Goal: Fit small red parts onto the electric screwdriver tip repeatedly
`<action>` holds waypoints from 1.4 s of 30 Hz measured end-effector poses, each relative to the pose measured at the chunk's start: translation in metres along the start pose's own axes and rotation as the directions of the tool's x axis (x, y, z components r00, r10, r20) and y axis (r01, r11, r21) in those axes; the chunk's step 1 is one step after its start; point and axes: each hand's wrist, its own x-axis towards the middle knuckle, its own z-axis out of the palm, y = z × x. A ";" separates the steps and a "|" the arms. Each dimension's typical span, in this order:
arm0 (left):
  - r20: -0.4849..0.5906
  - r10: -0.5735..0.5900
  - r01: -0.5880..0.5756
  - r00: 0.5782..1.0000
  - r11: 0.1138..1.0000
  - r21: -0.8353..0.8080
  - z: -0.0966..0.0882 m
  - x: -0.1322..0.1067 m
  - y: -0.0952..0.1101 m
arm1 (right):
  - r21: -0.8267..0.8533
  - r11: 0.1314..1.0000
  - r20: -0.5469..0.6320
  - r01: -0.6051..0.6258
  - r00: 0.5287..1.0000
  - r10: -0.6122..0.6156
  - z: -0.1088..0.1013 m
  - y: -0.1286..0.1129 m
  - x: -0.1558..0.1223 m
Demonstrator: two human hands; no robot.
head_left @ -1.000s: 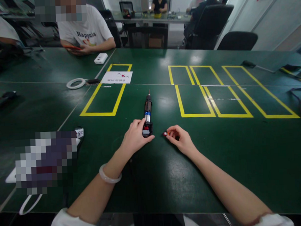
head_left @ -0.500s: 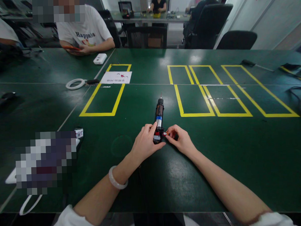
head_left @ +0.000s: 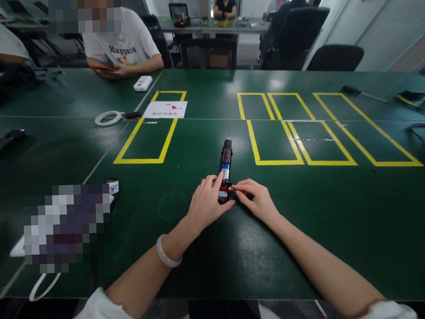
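Observation:
An electric screwdriver lies on the green table, its thin metal bit pointing away from me. Its black body seems to be opened, showing a blue and silver cylinder and red parts inside. My left hand is wrapped around its near end from the left, thumb below and fingers on top. On the right, my right hand pinches a small red and white plug with thumb and index finger. The plug is at the right side of the body; whether it is seated there is too small to tell.
Yellow tape rectangles mark the green table, one under a white paper card. A coiled white cable, a white box and a screwdriver lie farther off. A person sits across, holding a phone.
My right fingertips have moved slightly left with the plug, closer against the screwdriver body. My left hand keeps its grip; the view has shifted slightly.

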 end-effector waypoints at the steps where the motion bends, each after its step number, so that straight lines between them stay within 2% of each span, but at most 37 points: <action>1: -0.003 -0.001 0.001 1.000 1.000 0.007 0.000 0.000 0.000 | -0.008 1.000 -0.013 -0.001 1.000 0.001 0.001 -0.001 -0.001; 5: -0.013 -0.011 0.012 1.000 0.999 0.038 0.002 0.000 0.002 | -0.019 0.999 -0.032 -0.033 0.999 0.032 0.005 -0.001 -0.002; 12: -0.014 -0.011 0.011 1.000 0.999 0.042 0.002 0.001 0.002 | 0.122 0.988 0.007 -0.093 0.996 0.093 0.009 0.008 0.006; 15: -0.008 -0.016 0.016 1.000 0.999 0.036 0.001 0.002 0.002 | 0.054 0.997 0.018 -0.051 0.999 0.050 0.009 0.007 0.006; 19: 0.000 -0.027 0.027 1.000 0.999 0.046 0.001 0.001 0.002 | -0.108 0.992 0.044 0.068 0.997 -0.064 0.009 0.006 0.003; 23: 0.004 -0.028 0.027 1.000 0.998 0.060 0.001 0.001 0.003 | -0.106 0.990 0.041 0.097 0.995 -0.093 0.009 0.002 -0.001; 32: -0.025 -0.104 0.107 0.994 0.984 0.144 -0.001 0.009 0.010 | 0.033 0.999 -0.041 -0.004 0.999 0.005 0.010 -0.004 -0.001; 35: -0.019 -0.092 0.094 0.996 0.980 0.175 -0.003 0.010 0.010 | 0.097 0.995 -0.042 -0.034 0.998 0.038 0.011 0.000 -0.001; 39: -0.021 -0.064 0.067 0.998 0.966 0.249 -0.008 0.008 0.003 | 0.156 0.984 -0.030 -0.082 0.996 0.088 0.008 0.007 -0.002; 42: -0.012 -0.073 0.073 0.997 0.951 0.299 -0.016 0.007 -0.011 | 0.182 0.974 -0.040 -0.137 0.988 0.147 0.006 0.012 -0.001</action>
